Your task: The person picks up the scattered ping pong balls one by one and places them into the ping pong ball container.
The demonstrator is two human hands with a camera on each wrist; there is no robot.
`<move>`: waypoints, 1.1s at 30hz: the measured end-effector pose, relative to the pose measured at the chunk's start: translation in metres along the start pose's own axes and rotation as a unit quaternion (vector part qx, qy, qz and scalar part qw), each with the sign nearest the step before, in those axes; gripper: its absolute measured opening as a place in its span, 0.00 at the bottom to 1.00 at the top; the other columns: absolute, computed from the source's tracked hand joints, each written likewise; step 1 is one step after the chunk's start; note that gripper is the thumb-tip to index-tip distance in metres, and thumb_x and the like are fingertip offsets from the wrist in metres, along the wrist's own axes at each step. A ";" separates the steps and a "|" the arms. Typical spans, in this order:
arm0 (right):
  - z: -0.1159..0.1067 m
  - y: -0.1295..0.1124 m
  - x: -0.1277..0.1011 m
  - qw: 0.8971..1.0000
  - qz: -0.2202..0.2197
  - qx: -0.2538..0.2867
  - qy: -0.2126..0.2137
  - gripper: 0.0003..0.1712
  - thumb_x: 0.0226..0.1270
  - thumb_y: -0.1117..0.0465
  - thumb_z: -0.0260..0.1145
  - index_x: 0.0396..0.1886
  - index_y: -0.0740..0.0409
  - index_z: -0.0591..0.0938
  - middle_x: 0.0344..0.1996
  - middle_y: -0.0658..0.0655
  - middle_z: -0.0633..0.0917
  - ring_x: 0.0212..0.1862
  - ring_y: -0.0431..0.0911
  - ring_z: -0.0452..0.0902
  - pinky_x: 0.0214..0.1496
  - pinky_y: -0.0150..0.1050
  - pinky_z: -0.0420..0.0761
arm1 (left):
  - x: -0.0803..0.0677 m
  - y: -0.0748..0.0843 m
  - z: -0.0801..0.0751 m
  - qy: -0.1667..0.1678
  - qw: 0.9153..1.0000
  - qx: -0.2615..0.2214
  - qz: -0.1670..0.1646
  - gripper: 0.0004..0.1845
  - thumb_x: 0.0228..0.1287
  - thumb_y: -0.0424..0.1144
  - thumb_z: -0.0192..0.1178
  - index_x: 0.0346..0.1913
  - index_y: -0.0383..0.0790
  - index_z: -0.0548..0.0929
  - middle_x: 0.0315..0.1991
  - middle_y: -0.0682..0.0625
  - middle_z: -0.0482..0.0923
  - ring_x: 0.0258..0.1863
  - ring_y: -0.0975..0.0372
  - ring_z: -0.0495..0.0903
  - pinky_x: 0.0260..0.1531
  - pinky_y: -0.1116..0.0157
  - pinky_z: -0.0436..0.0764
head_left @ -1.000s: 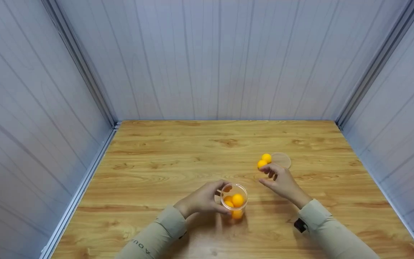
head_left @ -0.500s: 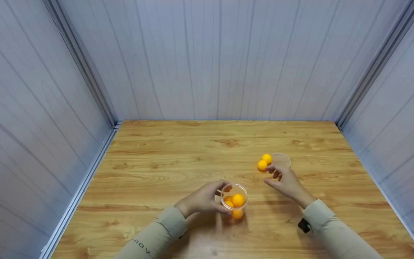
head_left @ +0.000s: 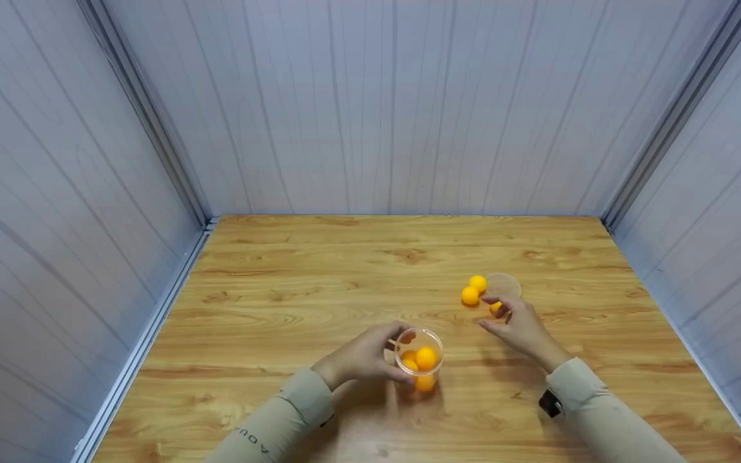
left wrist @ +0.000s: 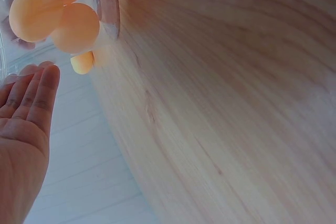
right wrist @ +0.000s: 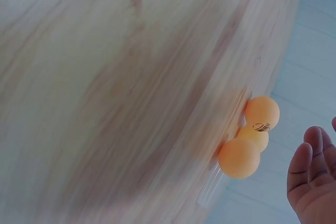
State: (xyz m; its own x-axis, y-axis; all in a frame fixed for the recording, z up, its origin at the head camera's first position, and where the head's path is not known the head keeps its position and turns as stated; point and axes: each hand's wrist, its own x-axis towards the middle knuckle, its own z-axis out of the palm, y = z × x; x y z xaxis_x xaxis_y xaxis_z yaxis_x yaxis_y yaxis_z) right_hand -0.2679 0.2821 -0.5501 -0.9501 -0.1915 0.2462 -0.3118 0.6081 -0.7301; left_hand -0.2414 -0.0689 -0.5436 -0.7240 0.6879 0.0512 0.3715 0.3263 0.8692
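A clear plastic cup (head_left: 435, 344) stands on the table with several orange ping-pong balls (head_left: 426, 358) inside. My left hand (head_left: 367, 355) grips it from the left, thumb in front and fingers behind. The left wrist view shows balls (left wrist: 74, 28) through the wall beside that hand (left wrist: 26, 108). Over the table at the right, my right hand (head_left: 517, 326) hovers with loosely bent fingers. Two ping-pong balls (head_left: 470, 296) lie just beyond its fingertips, and a third ball (head_left: 495, 308) shows partly behind its fingers. In the right wrist view these balls (right wrist: 239, 158) sit apart from the hand (right wrist: 317, 182).
A clear round lid (head_left: 503, 285) lies flat beside the loose balls, partly covered by my right hand. Pale panel walls (head_left: 370, 116) enclose the wooden table (head_left: 319, 257) at the back and both sides.
My right hand has shifted a little to the right, uncovering the nearer loose ball, and a third ball has come into sight by its fingers. The left hand and cup stay still.
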 end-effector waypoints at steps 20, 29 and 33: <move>-0.012 0.021 0.001 0.999 0.037 -0.037 0.012 0.30 0.67 0.64 0.80 0.65 0.72 0.83 0.59 0.74 0.86 0.52 0.63 0.84 0.50 0.46 0.84 | 0.000 -0.001 0.002 -0.002 1.000 -0.010 -0.015 0.43 0.58 0.42 0.84 0.74 0.40 0.76 0.67 0.44 0.81 0.66 0.54 0.81 0.72 0.55 0.79; -0.013 0.032 0.003 0.996 0.076 -0.043 -0.010 0.31 0.71 0.63 0.78 0.69 0.71 0.80 0.66 0.76 0.81 0.56 0.67 0.83 0.56 0.58 0.86 | 0.001 -0.001 0.001 -0.002 1.000 -0.009 -0.007 0.42 0.58 0.42 0.84 0.74 0.40 0.76 0.67 0.42 0.81 0.66 0.53 0.81 0.72 0.56 0.80; -0.014 0.034 0.004 0.995 0.089 -0.045 -0.021 0.33 0.72 0.62 0.77 0.71 0.71 0.78 0.68 0.76 0.79 0.58 0.65 0.82 0.56 0.58 0.85 | 0.001 -0.001 0.001 -0.004 1.000 -0.009 -0.006 0.43 0.58 0.42 0.85 0.74 0.39 0.76 0.67 0.41 0.81 0.66 0.52 0.81 0.71 0.57 0.80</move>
State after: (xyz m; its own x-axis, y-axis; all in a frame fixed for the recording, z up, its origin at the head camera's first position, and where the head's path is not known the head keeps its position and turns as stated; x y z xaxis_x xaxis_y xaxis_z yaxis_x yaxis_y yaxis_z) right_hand -0.2822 0.3132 -0.5652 -0.9904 -0.1048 0.0904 -0.1380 0.7019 -0.6988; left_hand -0.2415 -0.0676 -0.5449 -0.7236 0.6893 0.0367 0.3521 0.3229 0.8785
